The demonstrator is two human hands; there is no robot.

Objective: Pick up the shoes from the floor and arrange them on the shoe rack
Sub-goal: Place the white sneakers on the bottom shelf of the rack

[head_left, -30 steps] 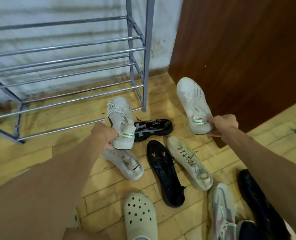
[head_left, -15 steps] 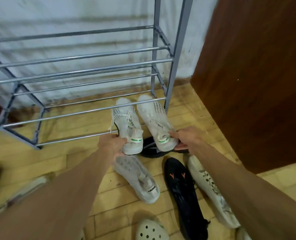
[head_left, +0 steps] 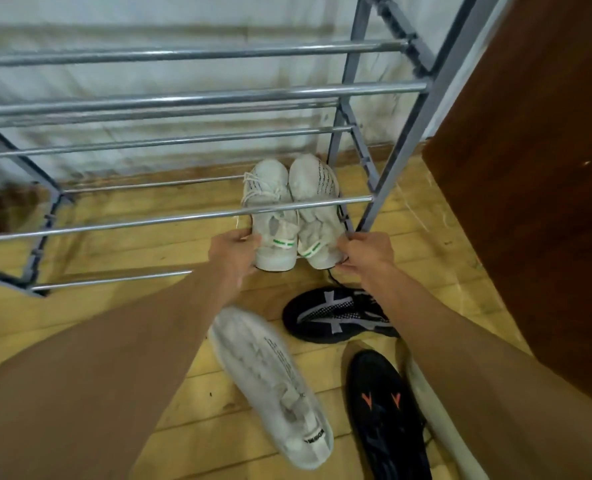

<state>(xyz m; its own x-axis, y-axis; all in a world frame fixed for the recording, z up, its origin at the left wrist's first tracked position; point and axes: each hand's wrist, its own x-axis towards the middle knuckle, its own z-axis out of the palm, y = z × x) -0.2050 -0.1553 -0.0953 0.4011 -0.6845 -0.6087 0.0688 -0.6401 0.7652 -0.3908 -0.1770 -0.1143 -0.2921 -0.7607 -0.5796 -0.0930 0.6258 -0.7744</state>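
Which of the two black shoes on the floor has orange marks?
The lower black shoe, at the picture's bottom edge, which shows two orange arrowheads. The upper black shoe has grey stripes instead.

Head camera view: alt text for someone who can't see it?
The left hand and right hand grip the heels of two white sneakers, side by side low in a metal shoe rack. Other shoes lie on the wooden floor.

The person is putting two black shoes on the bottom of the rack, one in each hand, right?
Not black. The head view shows two white shoes with a green stripe on each heel, one held in the left hand and one in the right hand, at the bottom of the rack. The black shoes lie on the floor.
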